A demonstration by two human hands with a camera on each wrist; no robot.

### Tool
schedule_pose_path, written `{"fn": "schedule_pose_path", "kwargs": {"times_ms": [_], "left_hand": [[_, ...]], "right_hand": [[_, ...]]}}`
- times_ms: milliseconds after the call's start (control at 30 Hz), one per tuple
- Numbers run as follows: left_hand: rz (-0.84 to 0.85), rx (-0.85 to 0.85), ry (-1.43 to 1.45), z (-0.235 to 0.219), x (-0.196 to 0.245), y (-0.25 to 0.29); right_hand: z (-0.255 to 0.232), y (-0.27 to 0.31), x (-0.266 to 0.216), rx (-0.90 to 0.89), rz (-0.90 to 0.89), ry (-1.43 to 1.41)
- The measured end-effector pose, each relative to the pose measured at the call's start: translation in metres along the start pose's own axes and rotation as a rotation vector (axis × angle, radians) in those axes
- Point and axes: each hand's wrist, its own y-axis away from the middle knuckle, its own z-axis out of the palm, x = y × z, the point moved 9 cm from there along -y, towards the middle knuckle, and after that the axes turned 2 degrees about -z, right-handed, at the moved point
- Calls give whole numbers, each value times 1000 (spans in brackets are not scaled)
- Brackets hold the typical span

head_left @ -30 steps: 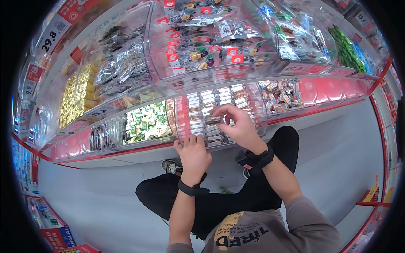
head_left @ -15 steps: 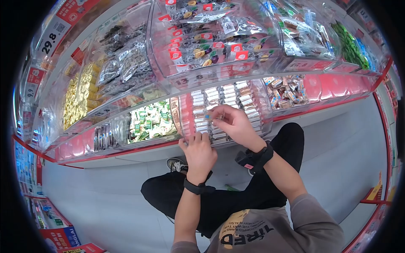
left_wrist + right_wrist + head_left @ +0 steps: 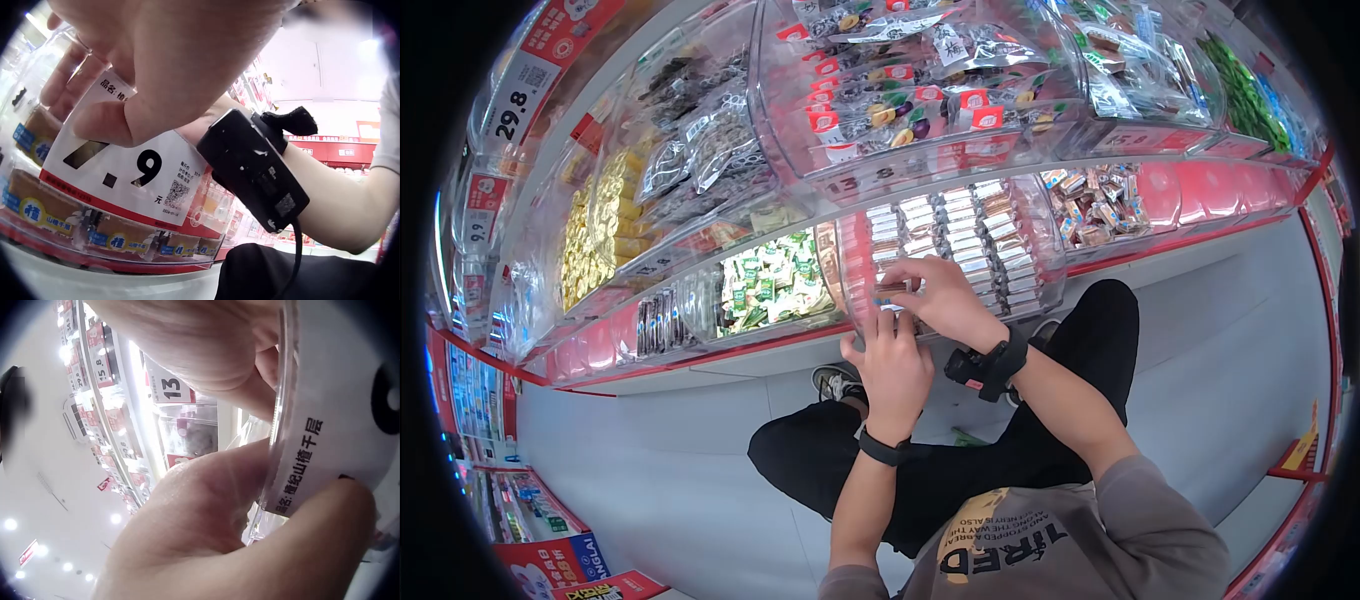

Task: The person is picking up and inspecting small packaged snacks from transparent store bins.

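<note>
My right hand (image 3: pixel 952 303) pinches a small brown wrapped snack bar (image 3: pixel 895 288) between thumb and fingertips, low over a clear bin's left part. Rows of similar wrapped snack bars (image 3: pixel 970 235) lie in this bin. My left hand (image 3: pixel 894 372) is at the bin's front edge, just below the right fingertips. Seen from the left wrist, the left thumb presses a white 7.9 price tag (image 3: pixel 119 165) on the front wall, while the fingers (image 3: pixel 69 78) reach over behind the clear plastic. The right wrist view shows the left hand (image 3: pixel 187 525) below and the right hand (image 3: pixel 194 344) above.
Left of the bin lie green-and-white wrapped sweets (image 3: pixel 770 285); at its right, a heap of brown wrapped sweets (image 3: pixel 1100 205). The upper shelf overhangs with bags of dried plums (image 3: pixel 900 110). Bent knees in black trousers (image 3: pixel 1090 350) frame the arms above a grey floor (image 3: pixel 650 450).
The right hand has moved left and down with the snack bar, closer to the left hand. The left hand stays at the bin's front edge. The head view has shifted slightly.
</note>
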Motion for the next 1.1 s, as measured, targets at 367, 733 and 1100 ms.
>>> {"fn": "schedule_pose_path", "kwargs": {"times_ms": [367, 733, 1100], "left_hand": [[57, -101, 107, -10, -10, 1], [31, -201, -35, 4, 1, 0], [100, -252, -61, 23, -7, -10]], "right_hand": [[25, 7, 1, -178, -151, 370], [35, 8, 13, -158, -200, 490], [1, 16, -16, 129, -285, 261]]}}
